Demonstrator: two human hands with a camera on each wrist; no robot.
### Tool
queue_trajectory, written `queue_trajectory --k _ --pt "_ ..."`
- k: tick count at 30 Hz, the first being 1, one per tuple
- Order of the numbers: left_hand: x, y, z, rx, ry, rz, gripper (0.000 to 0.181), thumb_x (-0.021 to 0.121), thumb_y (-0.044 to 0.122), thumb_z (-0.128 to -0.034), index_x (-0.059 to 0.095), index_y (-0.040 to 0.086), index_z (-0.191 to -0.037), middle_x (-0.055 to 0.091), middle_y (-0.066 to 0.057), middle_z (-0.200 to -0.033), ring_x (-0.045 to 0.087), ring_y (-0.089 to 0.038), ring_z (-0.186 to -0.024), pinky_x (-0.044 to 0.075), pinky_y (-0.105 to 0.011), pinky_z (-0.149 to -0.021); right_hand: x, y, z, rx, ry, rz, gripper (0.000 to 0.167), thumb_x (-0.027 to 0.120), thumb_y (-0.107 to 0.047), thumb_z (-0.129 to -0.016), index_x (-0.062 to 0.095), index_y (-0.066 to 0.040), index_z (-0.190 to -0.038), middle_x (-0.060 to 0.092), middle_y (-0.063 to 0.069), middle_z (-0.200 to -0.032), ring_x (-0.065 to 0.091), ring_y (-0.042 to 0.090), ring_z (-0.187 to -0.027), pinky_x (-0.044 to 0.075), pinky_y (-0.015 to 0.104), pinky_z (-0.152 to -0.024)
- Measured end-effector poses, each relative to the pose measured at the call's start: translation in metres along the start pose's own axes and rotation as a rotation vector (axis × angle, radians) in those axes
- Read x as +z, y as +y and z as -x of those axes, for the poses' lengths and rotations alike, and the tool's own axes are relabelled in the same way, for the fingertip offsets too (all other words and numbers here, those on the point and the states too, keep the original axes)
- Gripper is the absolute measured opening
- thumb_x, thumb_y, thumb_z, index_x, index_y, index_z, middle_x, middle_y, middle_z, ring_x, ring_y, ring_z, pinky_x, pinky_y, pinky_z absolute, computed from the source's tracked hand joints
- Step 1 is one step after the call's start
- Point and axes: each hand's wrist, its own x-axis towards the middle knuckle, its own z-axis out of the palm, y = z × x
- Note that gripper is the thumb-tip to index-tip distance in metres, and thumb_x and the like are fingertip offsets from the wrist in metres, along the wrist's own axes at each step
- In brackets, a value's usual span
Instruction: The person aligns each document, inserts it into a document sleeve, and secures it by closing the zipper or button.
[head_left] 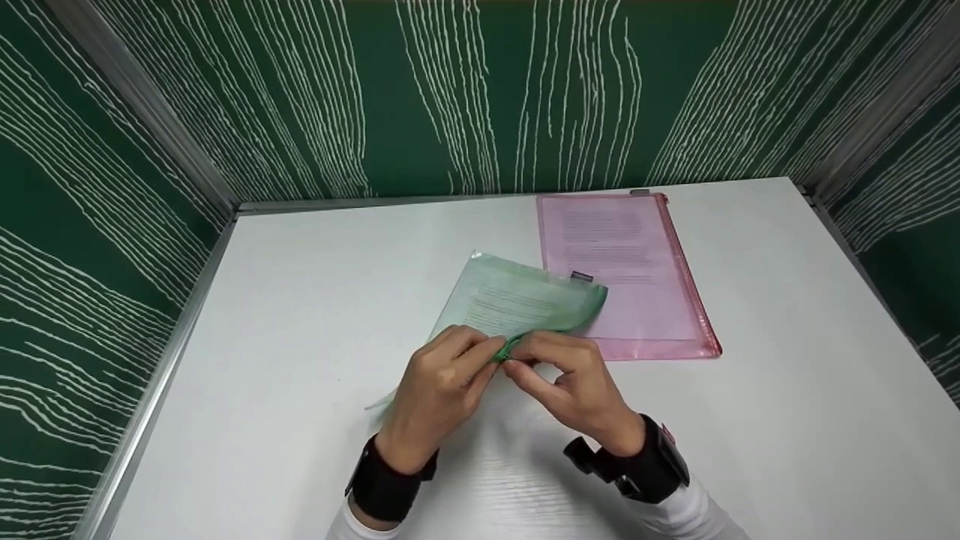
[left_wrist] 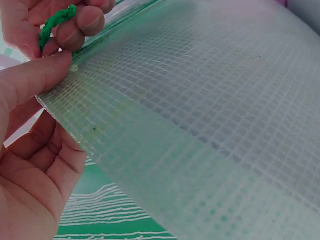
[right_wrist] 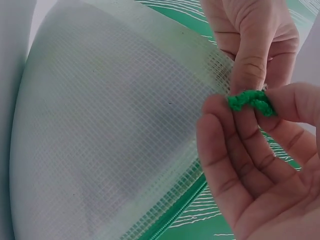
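A translucent green mesh zipper folder (head_left: 510, 296) with a printed sheet inside is lifted and bent above the table. My left hand (head_left: 439, 382) pinches its near corner between thumb and fingers. At that same corner my right hand (head_left: 574, 382) pinches a short green cord pull (right_wrist: 252, 102) with thumb and fingertips. The two hands' fingertips meet there. In the right wrist view the green zipper (right_wrist: 172, 217) runs along one edge of the folder toward the fingers. The slider is hidden behind the fingertips.
A pink zipper folder (head_left: 626, 300) holding a printed sheet lies flat on the white table (head_left: 300, 315), partly covered by the green folder. Green panels (head_left: 502, 97) with white wavy lines stand behind the table and at both sides.
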Motion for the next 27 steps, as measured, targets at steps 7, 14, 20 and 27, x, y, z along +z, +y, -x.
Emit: queue_trajectory --k 7,14,20,27 --pt "0.0011 0.0019 -0.0005 0.0 0.004 0.022 0.015 0.067 0.014 -0.0822 0.07 0.008 -0.095 0.06 0.001 -0.082 0.058 -0.01 -0.076 0.046 -0.016 -0.065 -0.0021 0.0012 0.0041 0.049 0.03 -0.012 0.022 0.061 0.015 -0.076 0.063 -0.006 -0.079 0.058 0.003 -0.071 0.053 0.009 -0.064 0.046 0.02 -0.06" --pt "0.0032 0.0037 -0.001 -0.005 0.012 0.047 0.009 0.066 0.013 -0.0841 0.07 0.009 -0.09 0.059 0.001 -0.079 0.057 -0.009 -0.075 0.045 -0.016 -0.065 -0.0058 0.0014 0.0053 0.113 0.015 -0.057 0.019 0.059 0.014 -0.079 0.062 -0.005 -0.076 0.057 0.005 -0.069 0.052 0.01 -0.063 0.045 0.021 -0.057" --pt "0.0026 0.0055 -0.0014 -0.016 0.022 0.073 0.008 0.065 0.012 -0.0844 0.07 0.009 -0.09 0.059 0.004 -0.079 0.055 -0.006 -0.074 0.044 -0.015 -0.064 -0.0066 0.0042 0.0075 0.151 0.007 -0.117 0.019 0.057 0.013 -0.081 0.062 -0.005 -0.077 0.058 0.007 -0.069 0.052 0.011 -0.063 0.045 0.024 -0.057" --pt "-0.0032 0.0056 -0.0019 -0.02 0.047 0.082 0.007 0.069 0.011 -0.0812 0.07 0.01 -0.088 0.058 0.004 -0.078 0.056 -0.006 -0.074 0.044 -0.016 -0.064 -0.0062 0.0074 0.0064 0.209 -0.012 -0.192 0.018 0.054 0.012 -0.084 0.059 -0.001 -0.073 0.054 0.007 -0.064 0.048 0.011 -0.059 0.042 0.027 -0.053"
